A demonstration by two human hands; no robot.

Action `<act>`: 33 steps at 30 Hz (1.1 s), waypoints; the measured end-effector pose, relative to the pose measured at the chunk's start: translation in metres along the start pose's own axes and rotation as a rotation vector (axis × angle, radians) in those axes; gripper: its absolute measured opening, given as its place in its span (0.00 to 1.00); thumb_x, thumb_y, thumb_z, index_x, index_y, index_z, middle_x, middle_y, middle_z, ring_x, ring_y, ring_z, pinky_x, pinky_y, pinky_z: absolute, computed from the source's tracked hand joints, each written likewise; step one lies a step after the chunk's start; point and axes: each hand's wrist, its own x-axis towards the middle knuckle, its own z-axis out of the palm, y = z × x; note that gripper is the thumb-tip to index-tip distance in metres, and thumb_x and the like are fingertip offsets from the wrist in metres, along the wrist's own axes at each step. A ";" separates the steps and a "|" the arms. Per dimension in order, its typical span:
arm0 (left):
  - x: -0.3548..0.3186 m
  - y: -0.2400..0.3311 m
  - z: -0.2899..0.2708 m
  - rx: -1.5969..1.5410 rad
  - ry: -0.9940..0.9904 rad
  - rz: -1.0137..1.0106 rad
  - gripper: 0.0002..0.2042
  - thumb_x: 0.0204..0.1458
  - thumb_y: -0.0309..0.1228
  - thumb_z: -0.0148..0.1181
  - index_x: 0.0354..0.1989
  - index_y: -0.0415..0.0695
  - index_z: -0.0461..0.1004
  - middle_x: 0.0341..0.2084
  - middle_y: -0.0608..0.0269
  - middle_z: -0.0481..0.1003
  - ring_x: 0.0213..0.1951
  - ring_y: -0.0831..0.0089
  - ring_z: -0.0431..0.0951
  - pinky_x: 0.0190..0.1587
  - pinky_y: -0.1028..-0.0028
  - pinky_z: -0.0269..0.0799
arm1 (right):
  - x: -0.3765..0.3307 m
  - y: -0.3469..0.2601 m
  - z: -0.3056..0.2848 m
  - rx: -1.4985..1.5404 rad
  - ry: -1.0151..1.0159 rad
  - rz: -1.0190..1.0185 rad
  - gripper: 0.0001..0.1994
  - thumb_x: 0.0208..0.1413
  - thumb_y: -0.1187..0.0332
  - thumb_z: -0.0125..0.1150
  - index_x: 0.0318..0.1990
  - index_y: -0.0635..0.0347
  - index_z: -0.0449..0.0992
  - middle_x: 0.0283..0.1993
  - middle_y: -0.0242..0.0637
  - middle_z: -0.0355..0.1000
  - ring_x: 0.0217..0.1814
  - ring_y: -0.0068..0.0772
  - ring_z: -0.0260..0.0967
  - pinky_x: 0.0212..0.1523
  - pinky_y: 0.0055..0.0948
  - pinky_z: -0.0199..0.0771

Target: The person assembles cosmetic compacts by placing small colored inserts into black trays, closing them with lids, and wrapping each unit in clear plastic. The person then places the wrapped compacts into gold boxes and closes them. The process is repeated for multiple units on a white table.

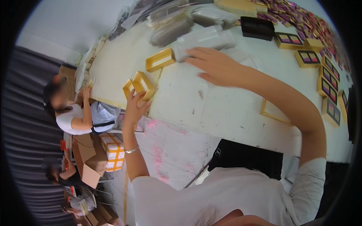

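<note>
Big white worktable [211,109], scuffed, pink stains on white sheet near its edge. Left hand [132,109] pinches small gold cardboard frame-box [140,86] at table's near-left edge. Right hand [215,67] spread flat, fingers wide, on clear plastic packet [205,39], holding nothing. Second gold frame-box [160,59] just beside. Gold trays with purple-pink insides [327,81] line right side. Other person in white top [71,113] at table end, cardboard cartons [90,158] on floor.
</note>
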 end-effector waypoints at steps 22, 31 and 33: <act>-0.033 0.257 0.023 0.022 -0.077 0.307 0.14 0.49 0.34 0.60 0.43 0.43 0.69 0.25 0.53 0.75 0.26 0.56 0.75 0.25 0.64 0.69 | -0.201 -0.035 -0.131 -0.389 -0.170 0.521 0.06 0.43 0.75 0.58 0.31 0.58 0.72 0.29 0.36 0.67 0.42 0.37 0.67 0.62 0.49 0.51; -0.046 0.328 0.038 -0.199 -0.670 0.448 0.17 0.52 0.35 0.57 0.44 0.36 0.66 0.17 0.48 0.73 0.21 0.54 0.74 0.25 0.64 0.67 | -0.230 -0.012 -0.157 -0.329 -0.318 0.683 0.01 0.43 0.76 0.57 0.26 0.59 0.74 0.29 0.38 0.70 0.40 0.36 0.69 0.62 0.44 0.53; -0.044 0.356 0.055 -0.270 -0.738 0.552 0.18 0.53 0.34 0.57 0.44 0.33 0.65 0.19 0.46 0.73 0.23 0.53 0.74 0.26 0.64 0.67 | -0.229 0.000 -0.160 -0.311 -0.379 0.650 0.02 0.46 0.73 0.59 0.27 0.60 0.74 0.29 0.38 0.69 0.39 0.37 0.68 0.61 0.43 0.54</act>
